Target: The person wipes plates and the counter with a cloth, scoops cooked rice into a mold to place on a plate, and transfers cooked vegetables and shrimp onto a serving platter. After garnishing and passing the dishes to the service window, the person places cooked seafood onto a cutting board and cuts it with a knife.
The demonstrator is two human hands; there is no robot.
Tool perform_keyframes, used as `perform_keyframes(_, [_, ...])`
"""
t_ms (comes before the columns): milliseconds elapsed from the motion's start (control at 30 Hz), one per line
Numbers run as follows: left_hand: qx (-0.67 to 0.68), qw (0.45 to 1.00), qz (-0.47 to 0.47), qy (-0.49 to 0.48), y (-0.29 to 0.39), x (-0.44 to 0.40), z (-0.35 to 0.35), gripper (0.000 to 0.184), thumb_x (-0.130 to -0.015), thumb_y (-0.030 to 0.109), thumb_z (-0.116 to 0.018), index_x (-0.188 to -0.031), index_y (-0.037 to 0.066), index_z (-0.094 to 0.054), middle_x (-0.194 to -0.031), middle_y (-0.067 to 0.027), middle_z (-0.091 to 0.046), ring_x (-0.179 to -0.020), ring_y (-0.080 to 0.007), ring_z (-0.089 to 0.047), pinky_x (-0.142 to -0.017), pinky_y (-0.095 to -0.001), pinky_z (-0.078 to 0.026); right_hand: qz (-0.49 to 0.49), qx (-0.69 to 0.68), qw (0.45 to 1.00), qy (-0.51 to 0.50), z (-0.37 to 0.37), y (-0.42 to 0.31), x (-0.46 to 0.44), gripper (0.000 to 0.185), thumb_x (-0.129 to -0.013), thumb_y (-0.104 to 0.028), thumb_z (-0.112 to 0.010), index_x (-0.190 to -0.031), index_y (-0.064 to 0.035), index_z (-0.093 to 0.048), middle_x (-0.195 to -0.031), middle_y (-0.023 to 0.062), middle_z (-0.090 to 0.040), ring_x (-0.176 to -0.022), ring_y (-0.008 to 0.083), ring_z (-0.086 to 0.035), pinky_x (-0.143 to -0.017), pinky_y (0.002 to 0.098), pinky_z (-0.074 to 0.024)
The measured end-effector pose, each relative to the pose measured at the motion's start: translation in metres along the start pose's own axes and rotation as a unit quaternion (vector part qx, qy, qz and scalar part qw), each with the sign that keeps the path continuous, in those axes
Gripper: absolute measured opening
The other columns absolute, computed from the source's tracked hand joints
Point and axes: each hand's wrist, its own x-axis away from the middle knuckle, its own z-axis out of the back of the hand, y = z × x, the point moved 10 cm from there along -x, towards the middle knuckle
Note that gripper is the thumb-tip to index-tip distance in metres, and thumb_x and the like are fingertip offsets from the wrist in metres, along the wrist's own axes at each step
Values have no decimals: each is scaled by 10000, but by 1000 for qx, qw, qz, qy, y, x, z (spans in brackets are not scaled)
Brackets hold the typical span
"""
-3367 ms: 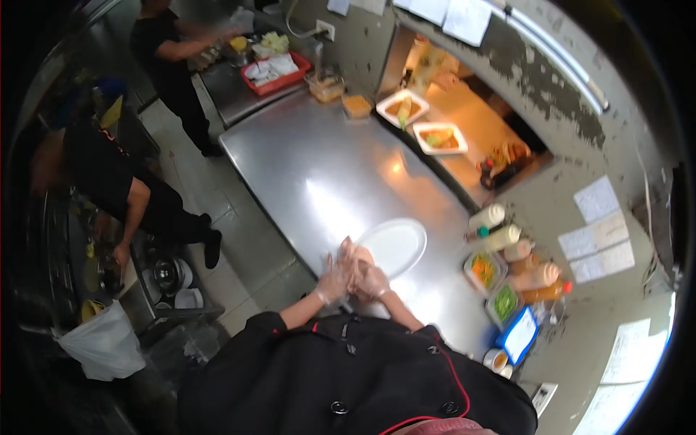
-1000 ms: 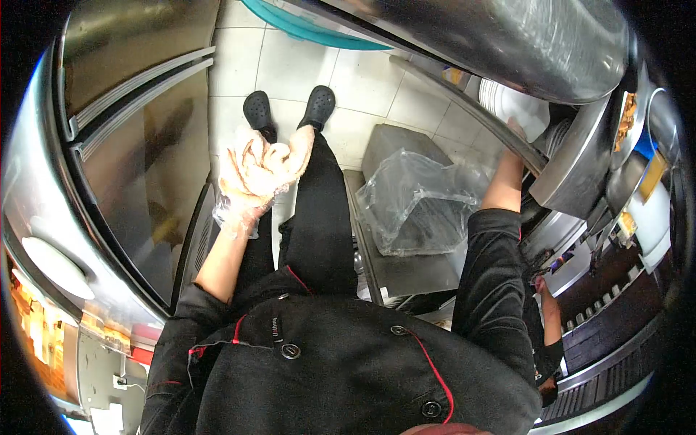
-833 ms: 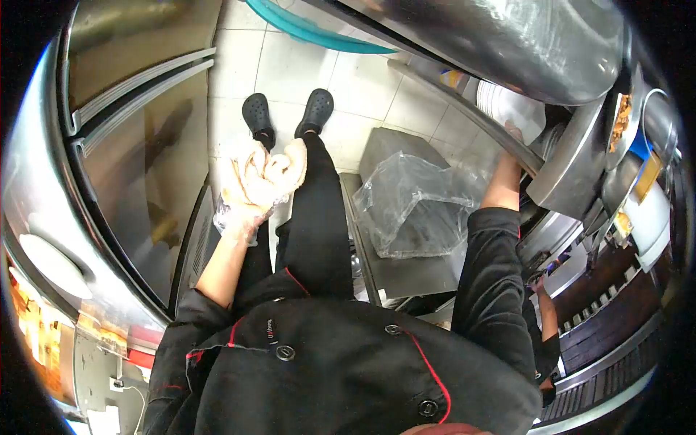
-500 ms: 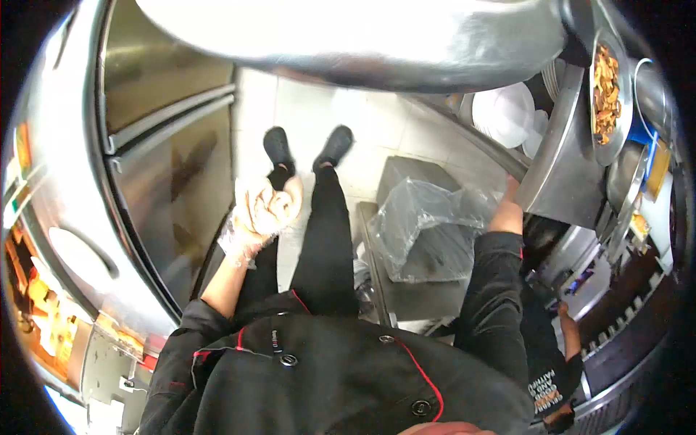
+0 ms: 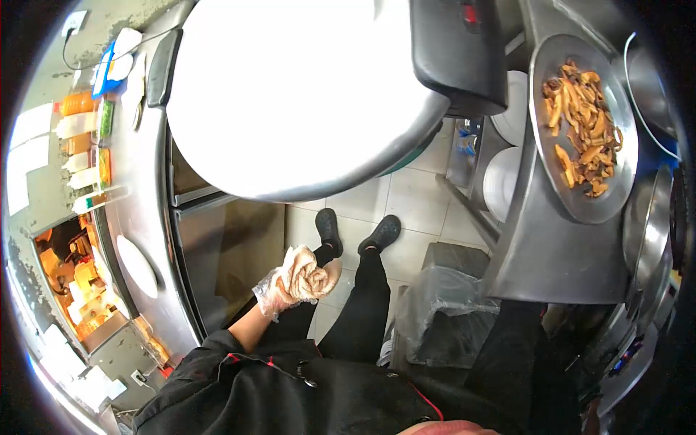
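Note:
A crumpled, off-white cloth (image 5: 304,274) is bunched in my left hand (image 5: 271,293), which wears a clear plastic glove. The fingers are closed around it, in front of my left leg and above the floor. My right sleeve (image 5: 507,348) reaches toward the steel counter (image 5: 551,275) and passes beneath its near edge. That counter hides my right hand. A metal dish (image 5: 545,156) of browned strips that look like mushrooms (image 5: 583,130) rests on top. Below the counter, clear plastic (image 5: 442,297) drapes over a dark grey bin or box.
A large white rounded object (image 5: 290,94) fills the top, close to the camera. On the left, bottles (image 5: 76,104) and a white plate (image 5: 136,265) lie along a steel worktop. White plates (image 5: 502,181) are stacked under the right counter. Metal pans (image 5: 649,225) stand at far right.
My view has shifted, bringing the dish of strips and the left wall further into sight. My left hand still holds the cloth. My right forearm, partly visible earlier, is now under the counter.

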Motion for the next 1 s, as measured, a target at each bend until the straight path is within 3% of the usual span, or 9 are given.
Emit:
perform_keyframes(100, [676,721,19,-151,-53,-22,-59,438,-904,480,-388,-991,65,-500,-918,-107,-515,-853,-226,-514,-754,-360,-420,1,-2,1000,-13,5,2,2,478,-936,-336,-373,-1316,-50,-328,-1366,88,-317,-1213,199,-322,-990,355,-296])
perform_keyframes(233, [806,545,65,-223,8,-2,-60,484,-910,441,-421,-1045,-23,-430,-942,-135,-503,-780,-216,-541,-673,-329,-465,-9,1,1000,-25,19,19,2,495,-937,-335,-365,-1338,-51,-311,-1393,85,-296,-1246,197,-302,-1012,352,-278])
perform_keyframes(467, [181,966,-172,-69,80,21,0,326,-909,290,-508,-1133,55,-476,-1133,-78,-524,-1020,-166,-526,-891,-292,-441,-39,-8,995,-93,37,53,37,526,-938,-334,-351,-1378,-53,-282,-1442,81,-261,-1303,194,-266,-1052,348,-245])
perform_keyframes(533, [745,643,-28,-177,68,34,-14,403,-925,308,-478,-1257,83,-438,-1253,-82,-494,-1139,-216,-488,-1002,-346,-360,-63,-23,988,-136,38,72,67,535,-938,-333,-347,-1389,-54,-274,-1456,80,-251,-1319,193,-256,-1063,346,-235])
perform_keyframes(567, [469,868,-153,-60,93,46,16,342,-917,246,-481,-1193,44,-480,-1156,-90,-547,-1041,-206,-545,-911,-335,-430,-83,-38,982,-166,35,86,87,540,-938,-333,-345,-1395,-54,-270,-1463,79,-246,-1327,192,-251,-1069,346,-231])
perform_keyframes(667, [670,731,-13,-133,130,73,4,335,-904,265,-458,-1095,1,-533,-974,-101,-619,-855,-211,-621,-757,-333,-517,-222,-188,925,-243,30,131,180,554,-939,-332,-339,-1412,-55,-258,-1484,77,-231,-1351,190,-236,-1086,344,-217])
perform_keyframes(767, [551,805,-109,-190,149,63,-23,358,-902,296,-452,-1068,-5,-554,-894,-121,-627,-795,-233,-624,-678,-365,-524,-239,-823,510,74,35,146,251,567,-979,-384,-279,-1393,3,-269,-1460,107,-276,-1324,199,-284,-1090,309,-200])
perform_keyframes(867, [293,857,-325,-271,196,80,-61,401,-916,331,-427,-1119,15,-569,-1002,-185,-581,-925,-318,-569,-751,-435,-480,-228,-653,717,86,140,102,345,490,-982,-366,-352,-1122,71,-523,-1076,127,-589,-952,192,-539,-862,318,-405])
perform_keyframes(1000, [-221,794,-557,-103,350,173,-77,656,-829,414,-494,-1344,33,-352,-1420,-263,-199,-1335,-393,-157,-1043,-524,-191,-20,-799,601,8,192,13,405,440,-968,-360,-405,-961,44,-579,-891,66,-618,-770,141,-530,-718,298,-446])
